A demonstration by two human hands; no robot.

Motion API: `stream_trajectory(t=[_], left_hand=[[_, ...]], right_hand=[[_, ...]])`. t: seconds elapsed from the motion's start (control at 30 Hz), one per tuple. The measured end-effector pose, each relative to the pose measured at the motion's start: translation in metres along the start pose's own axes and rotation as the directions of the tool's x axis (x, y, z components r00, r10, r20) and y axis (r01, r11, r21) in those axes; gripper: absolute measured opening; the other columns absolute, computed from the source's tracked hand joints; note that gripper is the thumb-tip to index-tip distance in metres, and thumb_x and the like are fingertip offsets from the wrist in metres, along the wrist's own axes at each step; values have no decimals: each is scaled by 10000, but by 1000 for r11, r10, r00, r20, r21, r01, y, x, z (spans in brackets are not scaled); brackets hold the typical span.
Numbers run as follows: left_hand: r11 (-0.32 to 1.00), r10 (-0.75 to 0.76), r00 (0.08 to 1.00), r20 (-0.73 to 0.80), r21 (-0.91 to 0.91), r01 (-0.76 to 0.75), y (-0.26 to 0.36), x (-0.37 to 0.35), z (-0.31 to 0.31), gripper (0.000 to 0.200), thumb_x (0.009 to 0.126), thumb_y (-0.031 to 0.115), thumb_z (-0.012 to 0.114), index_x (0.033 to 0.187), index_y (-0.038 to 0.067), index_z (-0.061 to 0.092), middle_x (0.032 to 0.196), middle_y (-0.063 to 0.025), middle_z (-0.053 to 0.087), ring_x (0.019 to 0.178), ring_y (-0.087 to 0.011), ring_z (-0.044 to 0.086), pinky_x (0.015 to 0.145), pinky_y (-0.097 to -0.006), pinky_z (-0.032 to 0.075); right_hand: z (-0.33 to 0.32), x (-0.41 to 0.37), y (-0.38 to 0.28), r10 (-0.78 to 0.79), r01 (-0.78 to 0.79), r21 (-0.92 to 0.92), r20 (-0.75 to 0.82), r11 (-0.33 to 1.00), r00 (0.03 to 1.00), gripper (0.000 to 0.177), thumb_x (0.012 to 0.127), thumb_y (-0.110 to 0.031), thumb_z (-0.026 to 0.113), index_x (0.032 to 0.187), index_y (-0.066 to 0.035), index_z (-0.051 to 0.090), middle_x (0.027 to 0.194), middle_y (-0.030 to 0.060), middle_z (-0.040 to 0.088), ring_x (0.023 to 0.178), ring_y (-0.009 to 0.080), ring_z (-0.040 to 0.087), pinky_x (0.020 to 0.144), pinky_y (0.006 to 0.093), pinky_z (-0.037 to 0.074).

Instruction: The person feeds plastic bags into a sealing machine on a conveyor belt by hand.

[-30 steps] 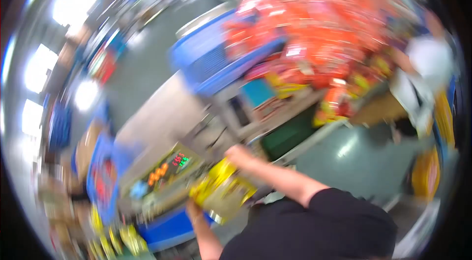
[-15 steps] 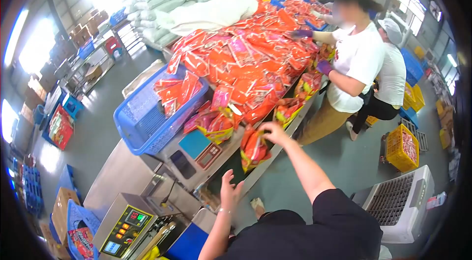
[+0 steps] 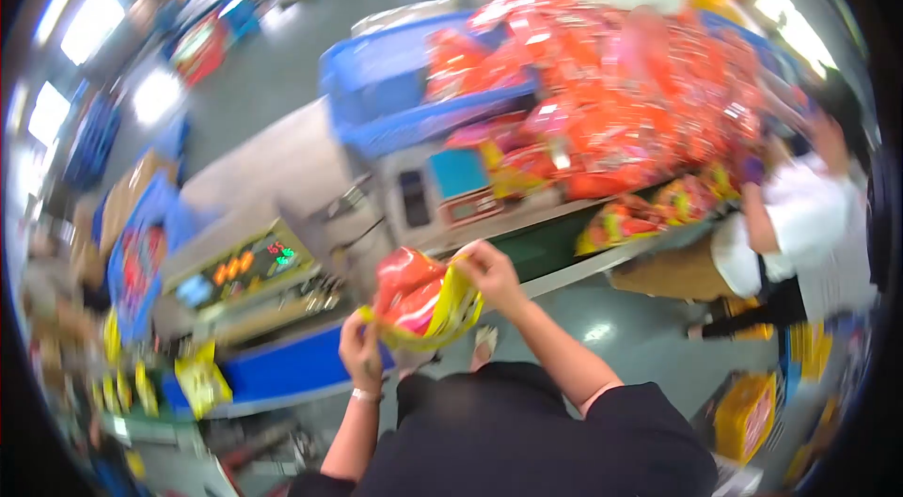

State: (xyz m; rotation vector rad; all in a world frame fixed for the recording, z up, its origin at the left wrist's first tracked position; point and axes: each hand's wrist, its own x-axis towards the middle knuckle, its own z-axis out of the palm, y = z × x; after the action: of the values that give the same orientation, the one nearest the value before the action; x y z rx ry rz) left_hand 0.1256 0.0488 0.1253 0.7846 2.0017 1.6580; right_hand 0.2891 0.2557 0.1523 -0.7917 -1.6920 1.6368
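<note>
Between my two hands hangs an open yellow bag (image 3: 440, 326) with red packets (image 3: 406, 283) bulging at its mouth. My left hand (image 3: 360, 351) is closed on the left side of the bag's rim, and my right hand (image 3: 494, 276) pinches the upper right side. Just behind the bag stands a scale (image 3: 461, 177) with a teal top. A machine with a lit display panel (image 3: 249, 262) is to the left of the bag. The frame is blurred by motion, so the fingertips are not sharp.
Beyond the scale, red packets (image 3: 630, 93) lie heaped beside a blue basket (image 3: 376, 74). Filled yellow bags (image 3: 625, 224) line the belt channel (image 3: 536, 248) to the right. A co-worker in white (image 3: 809, 205) stands there. Empty yellow bags (image 3: 202, 382) hang at lower left.
My view has swung left. My right hand has brought the bag from the belt toward the machine. My left hand, open and empty before, now grips the bag's rim too.
</note>
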Motion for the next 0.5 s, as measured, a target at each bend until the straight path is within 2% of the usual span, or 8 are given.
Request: stream_trajectory(t=[0.07, 0.1, 0.13, 0.23, 0.27, 0.3, 0.33, 0.5], left_hand=[[969, -131, 991, -40, -216, 119, 5, -7, -15, 199, 853, -27, 567, 1049, -15, 598, 1108, -96, 597, 988, -157, 565, 865, -276, 449], [968, -110, 993, -37, -232, 99, -12, -11, -24, 221, 841, -47, 554, 1054, -20, 604, 1136, -109, 595, 984, -162, 579, 858, -280, 460], [925, -180, 982, -49, -349, 152, -5, -14, -28, 154, 840, -42, 558, 976, -31, 629, 1066, -95, 613, 906, -147, 586, 812, -272, 473], [943, -138, 984, -110, -319, 97, -19, -19, -51, 78, 837, -18, 581, 872, -24, 650, 886, -67, 637, 753, -114, 568, 691, -239, 461], [898, -270, 950, -157, -397, 190, -15, -17, -61, 50, 827, -1, 604, 828, -12, 652, 798, -47, 624, 683, -100, 538, 633, -226, 429], [835, -399, 898, -187, -480, 271, -13, -14, -70, 46, 818, 16, 627, 785, -1, 654, 710, -26, 612, 614, -87, 509, 575, -213, 397], [779, -459, 853, -251, -574, 251, -16, -5, -78, 39, 796, 42, 661, 780, 7, 656, 642, -15, 596, 546, -76, 479, 519, -213, 351], [697, -633, 741, -225, -582, 419, -80, 43, -59, 148, 695, 48, 752, 773, -27, 651, 663, -42, 606, 479, -100, 463, 460, -227, 342]], right_hand=[[33, 7, 19, -71, 71, -9, 0, 997, 997, 65, 875, -79, 604, 872, -15, 594, 763, 8, 584, 724, 76, 541, 676, 245, 458], [46, 9, 13, -95, 95, -83, 8, 992, 995, 54, 870, -66, 605, 869, -12, 599, 757, 14, 585, 714, 73, 542, 668, 239, 457], [57, 11, 11, -58, 60, -47, 45, 997, 997, 38, 858, -45, 606, 869, -9, 602, 751, 28, 588, 704, 70, 547, 663, 236, 454], [71, 18, -1, -47, 85, -239, 160, 967, 986, 14, 856, -12, 588, 864, -3, 581, 734, 23, 563, 666, 65, 509, 623, 227, 435], [74, 22, -5, -26, 76, -313, 161, 947, 987, 24, 846, -9, 593, 846, -1, 570, 709, 38, 540, 623, 76, 480, 587, 237, 420], [79, 29, -4, -125, 143, -285, 80, 948, 989, 64, 852, -6, 585, 821, 7, 531, 677, 40, 508, 604, 91, 447, 567, 241, 401], [78, 37, 5, 69, -64, -166, 24, 984, 997, 97, 860, -21, 581, 806, 4, 504, 662, 51, 505, 621, 96, 454, 586, 249, 405], [76, 52, 82, 46, -120, -464, -169, 877, 984, 126, 865, -91, 589, 809, 1, 523, 698, 120, 582, 637, 207, 538, 625, 326, 445]])
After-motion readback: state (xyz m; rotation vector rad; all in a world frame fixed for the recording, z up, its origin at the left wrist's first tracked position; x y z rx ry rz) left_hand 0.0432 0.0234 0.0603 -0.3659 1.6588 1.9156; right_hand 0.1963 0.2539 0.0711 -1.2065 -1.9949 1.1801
